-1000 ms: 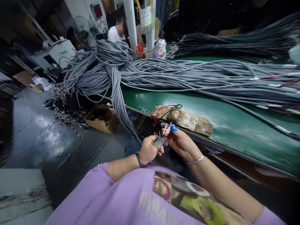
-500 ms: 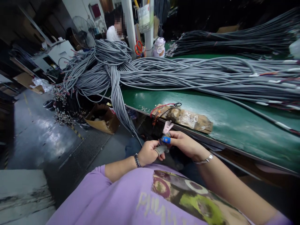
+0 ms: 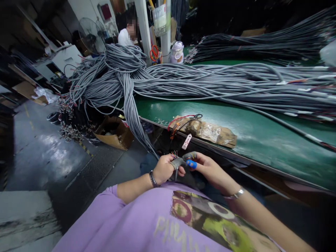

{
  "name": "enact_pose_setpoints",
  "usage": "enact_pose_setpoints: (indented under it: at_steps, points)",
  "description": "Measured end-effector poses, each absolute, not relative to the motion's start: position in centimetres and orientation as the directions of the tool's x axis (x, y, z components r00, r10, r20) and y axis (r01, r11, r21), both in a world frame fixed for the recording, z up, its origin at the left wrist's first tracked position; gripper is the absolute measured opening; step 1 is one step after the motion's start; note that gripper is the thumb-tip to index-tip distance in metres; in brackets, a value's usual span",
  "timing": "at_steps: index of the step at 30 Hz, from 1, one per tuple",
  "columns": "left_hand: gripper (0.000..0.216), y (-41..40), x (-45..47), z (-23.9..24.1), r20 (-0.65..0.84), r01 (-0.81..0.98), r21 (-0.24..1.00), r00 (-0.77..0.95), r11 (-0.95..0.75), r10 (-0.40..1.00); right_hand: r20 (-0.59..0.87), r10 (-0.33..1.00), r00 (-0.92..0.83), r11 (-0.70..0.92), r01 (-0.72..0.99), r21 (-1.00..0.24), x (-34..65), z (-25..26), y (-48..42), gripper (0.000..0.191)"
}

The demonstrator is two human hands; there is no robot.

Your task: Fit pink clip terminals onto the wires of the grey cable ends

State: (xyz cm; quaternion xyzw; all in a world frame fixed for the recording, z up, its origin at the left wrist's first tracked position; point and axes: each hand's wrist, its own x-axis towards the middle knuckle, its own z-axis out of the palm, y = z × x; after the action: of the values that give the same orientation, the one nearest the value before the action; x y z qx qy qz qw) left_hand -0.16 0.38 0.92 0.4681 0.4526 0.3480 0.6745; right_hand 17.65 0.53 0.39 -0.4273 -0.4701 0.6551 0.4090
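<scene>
My left hand (image 3: 165, 169) is closed around the stripped end of a cable, and thin coloured wires (image 3: 174, 154) fan out above its fingers. A grey cover wraps its thumb. Close beside it, my right hand (image 3: 203, 164) has thumb and forefinger drawn together at the left thumb; a blue cover is on the right thumb and a grey one on the forefinger. What they pinch is too small to make out. A small pink tool (image 3: 187, 141) shows just above the right fingertips, by the table edge; whether it touches the hand I cannot tell.
A thick bundle of grey cables (image 3: 199, 82) runs along the green table (image 3: 262, 122), some hanging over its edge. A taped cardboard strip (image 3: 212, 133) with red and black leads lies near the edge. A cardboard box (image 3: 114, 133) stands below. A person (image 3: 126, 36) is at the back.
The pink tool, at my right fingers before, now shows apart from the fingertips and at another angle. My right hand has shifted slightly down; coloured wires now stand out above my left hand.
</scene>
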Motion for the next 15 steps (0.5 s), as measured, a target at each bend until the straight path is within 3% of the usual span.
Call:
enact_pose_setpoints:
  at_steps: [5, 11, 15]
  points:
    - [0.053, 0.4, -0.3, 1.2, -0.314, 0.015, 0.939, 0.440, 0.342, 0.841, -0.136, 0.962, -0.238, -0.173, -0.145, -0.974, 16.0, 1.1, 0.0, 0.032]
    - [0.052, 0.2, -0.8, 1.0, -0.358, -0.046, 0.897, 0.508, 0.440, 0.783, -0.148, 0.930, -0.337, -0.229, -0.217, -0.949, 15.6, 1.3, 0.6, 0.029]
    - [0.048, 0.1, -0.8, 0.7, -0.287, -0.091, 0.927, 0.453, 0.364, 0.844, -0.234, 0.953, -0.190, -0.288, -0.350, -0.891, 16.0, -0.2, 1.3, 0.032]
